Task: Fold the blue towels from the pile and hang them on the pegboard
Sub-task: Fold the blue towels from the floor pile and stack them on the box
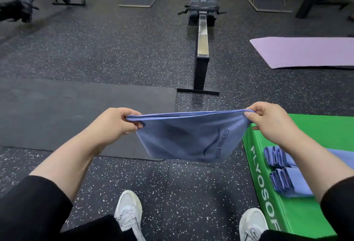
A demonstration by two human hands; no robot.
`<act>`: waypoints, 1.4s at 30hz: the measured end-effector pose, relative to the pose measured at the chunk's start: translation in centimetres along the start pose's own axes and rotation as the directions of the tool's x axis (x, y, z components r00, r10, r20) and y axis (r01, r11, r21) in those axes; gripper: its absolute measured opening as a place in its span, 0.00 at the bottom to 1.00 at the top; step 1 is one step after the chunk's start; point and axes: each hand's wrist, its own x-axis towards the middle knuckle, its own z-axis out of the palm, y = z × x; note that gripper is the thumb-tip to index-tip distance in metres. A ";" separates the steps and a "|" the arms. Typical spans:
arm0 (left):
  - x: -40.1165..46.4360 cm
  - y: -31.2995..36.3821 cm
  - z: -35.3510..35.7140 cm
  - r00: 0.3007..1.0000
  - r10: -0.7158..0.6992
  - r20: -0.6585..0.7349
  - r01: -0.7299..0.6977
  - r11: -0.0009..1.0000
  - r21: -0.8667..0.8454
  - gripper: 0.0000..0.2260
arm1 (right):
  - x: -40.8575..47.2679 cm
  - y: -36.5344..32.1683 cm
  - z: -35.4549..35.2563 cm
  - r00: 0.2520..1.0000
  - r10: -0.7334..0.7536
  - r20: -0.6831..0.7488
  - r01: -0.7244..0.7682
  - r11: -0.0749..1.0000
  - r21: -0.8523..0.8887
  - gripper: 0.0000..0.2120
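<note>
Towel: blue towel [183, 137] held up in the air over the speckled floor [115, 53], folded double, stretched between both hands.
Left hand [116, 122]: fingers pinched on the towel's left top corner.
Right hand [268, 120]: fingers pinched on the right top corner.
Folded towels [287, 171]: stacked on the green box [298, 214], at right.

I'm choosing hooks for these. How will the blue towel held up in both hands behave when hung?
Probably floppy: the blue towel sags between the left hand and right hand. Likely light, since pinching fingers carry it. It should drape rather than hold shape.
</note>
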 end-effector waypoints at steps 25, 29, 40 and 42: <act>1.7 3.9 2.1 0.903 0.162 -0.399 -0.296 0.907 -0.301 0.14 | 0.1 -0.7 -1.4 0.989 -0.035 -0.141 0.029 0.999 -0.041 0.07; 2.1 4.3 2.7 0.892 0.121 -0.435 -0.274 0.911 -0.309 0.18 | 0.1 -1.2 -1.5 0.990 0.024 -0.141 -0.032 0.998 -0.053 0.07; 0.6 8.9 6.0 0.877 0.471 -0.095 -0.468 0.882 0.057 0.06 | -1.4 -5.2 0.8 0.945 -0.202 0.256 0.226 0.972 -0.067 0.28; 0.8 9.3 6.9 0.874 0.485 -0.022 -0.483 0.874 0.052 0.07 | -2.0 -7.5 2.3 0.906 -0.298 0.301 0.288 0.955 0.078 0.28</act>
